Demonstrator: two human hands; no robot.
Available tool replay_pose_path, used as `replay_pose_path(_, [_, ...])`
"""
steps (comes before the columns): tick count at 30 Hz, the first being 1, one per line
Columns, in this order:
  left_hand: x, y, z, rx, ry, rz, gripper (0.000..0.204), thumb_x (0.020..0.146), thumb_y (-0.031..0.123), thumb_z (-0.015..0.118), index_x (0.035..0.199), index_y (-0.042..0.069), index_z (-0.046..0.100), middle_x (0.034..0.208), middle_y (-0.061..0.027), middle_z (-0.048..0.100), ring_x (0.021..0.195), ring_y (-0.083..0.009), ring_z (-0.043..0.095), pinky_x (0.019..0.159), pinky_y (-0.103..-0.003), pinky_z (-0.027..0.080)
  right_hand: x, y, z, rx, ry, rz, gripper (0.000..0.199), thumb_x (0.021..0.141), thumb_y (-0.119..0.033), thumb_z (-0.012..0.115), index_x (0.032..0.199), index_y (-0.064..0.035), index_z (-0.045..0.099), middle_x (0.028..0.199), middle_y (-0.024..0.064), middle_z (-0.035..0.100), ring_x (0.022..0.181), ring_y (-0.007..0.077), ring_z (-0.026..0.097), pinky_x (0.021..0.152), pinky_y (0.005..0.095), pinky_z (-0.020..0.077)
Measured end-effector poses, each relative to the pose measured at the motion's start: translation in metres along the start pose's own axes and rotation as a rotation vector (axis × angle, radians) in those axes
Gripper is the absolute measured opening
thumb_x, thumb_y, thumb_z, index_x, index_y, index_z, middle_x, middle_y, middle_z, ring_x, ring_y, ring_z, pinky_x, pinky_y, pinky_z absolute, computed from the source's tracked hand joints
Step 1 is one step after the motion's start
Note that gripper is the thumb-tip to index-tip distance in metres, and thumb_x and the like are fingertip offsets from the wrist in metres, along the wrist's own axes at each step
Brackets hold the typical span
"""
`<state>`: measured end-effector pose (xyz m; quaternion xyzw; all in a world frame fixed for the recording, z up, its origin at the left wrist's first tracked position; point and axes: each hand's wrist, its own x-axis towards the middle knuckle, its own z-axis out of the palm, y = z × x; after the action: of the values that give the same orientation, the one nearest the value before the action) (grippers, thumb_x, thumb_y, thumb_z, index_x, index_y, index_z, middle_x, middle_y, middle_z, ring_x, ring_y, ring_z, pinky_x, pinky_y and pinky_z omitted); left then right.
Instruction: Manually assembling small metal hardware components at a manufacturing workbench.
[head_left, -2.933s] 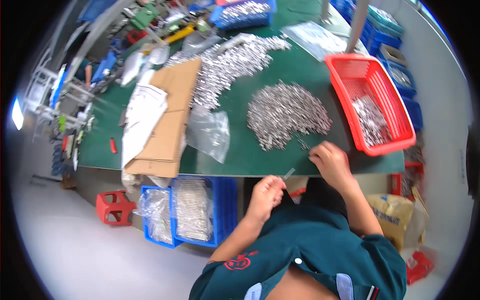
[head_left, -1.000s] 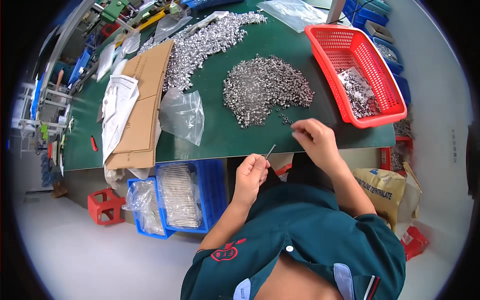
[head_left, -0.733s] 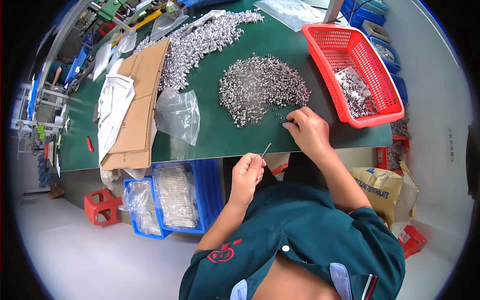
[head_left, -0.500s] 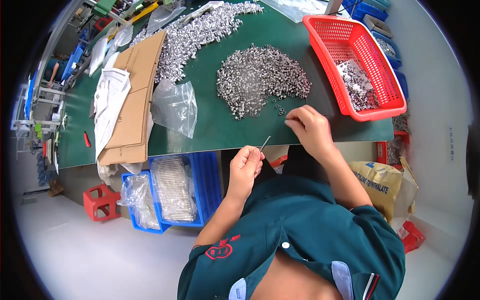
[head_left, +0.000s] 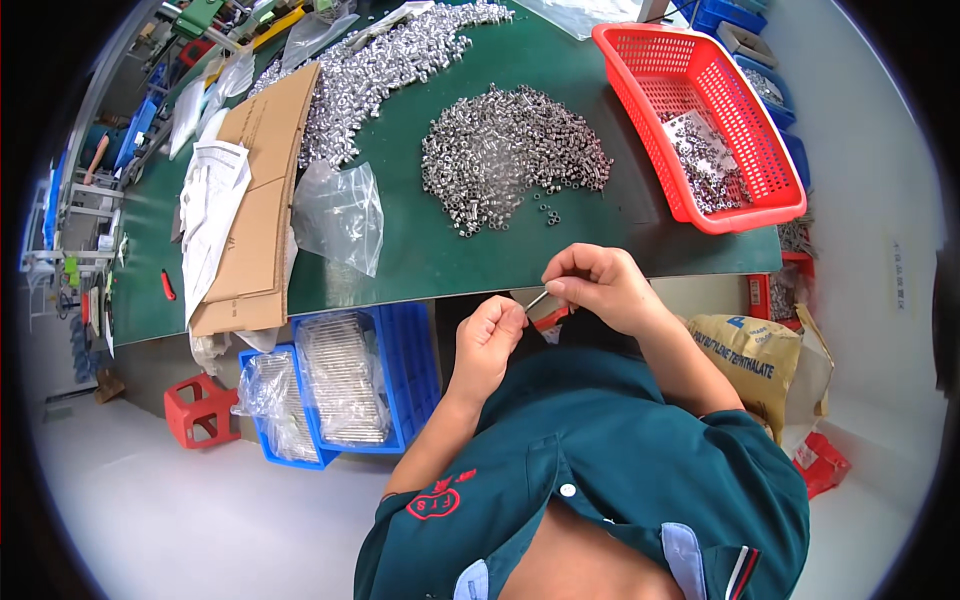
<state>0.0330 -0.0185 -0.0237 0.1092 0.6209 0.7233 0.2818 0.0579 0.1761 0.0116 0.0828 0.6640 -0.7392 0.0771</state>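
Left hand (head_left: 487,335): fist closed around thin metal pin (head_left: 537,299), below green table (head_left: 420,255) edge.
Right hand (head_left: 598,287): fingertips pinching the pin's upper end.

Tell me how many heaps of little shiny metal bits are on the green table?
2: a round heap of small silver metal sleeves mid-table, and a long heap of silver metal sleeves behind it beside the brown cardboard sheet. More may be hidden past the edge.
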Motion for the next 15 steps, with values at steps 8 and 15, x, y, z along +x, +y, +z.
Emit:
replay_pose_path(8, [0.001, 0.002, 0.000, -0.040, -0.047, 0.005, 0.024, 0.095, 0.021, 0.052, 0.080, 0.003, 0.053, 0.060, 0.0060, 0.041, 0.053, -0.0016, 0.034, 0.047, -0.019, 0.025, -0.007, -0.016, -0.001, -0.218, -0.002, -0.087, 0.005, 0.082, 0.005, 0.061, 0.087, 0.0032, 0.061, 0.076, 0.0018, 0.061, 0.067, 0.0065, 0.056, 0.061, 0.0218, 0.0479])
replay_pose_path(15, [-0.002, 0.006, -0.005, -0.046, -0.072, -0.025, 0.022, 0.095, 0.020, 0.052, 0.080, 0.003, 0.053, 0.062, 0.0056, 0.042, 0.054, -0.0017, 0.034, 0.048, -0.019, 0.025, -0.011, -0.019, 0.005, -0.307, -0.007, -0.156, 0.009, 0.077, 0.001, 0.062, 0.087, 0.0004, 0.061, 0.077, 0.0092, 0.062, 0.070, 0.0181, 0.062, 0.064, 0.0281, 0.0494])
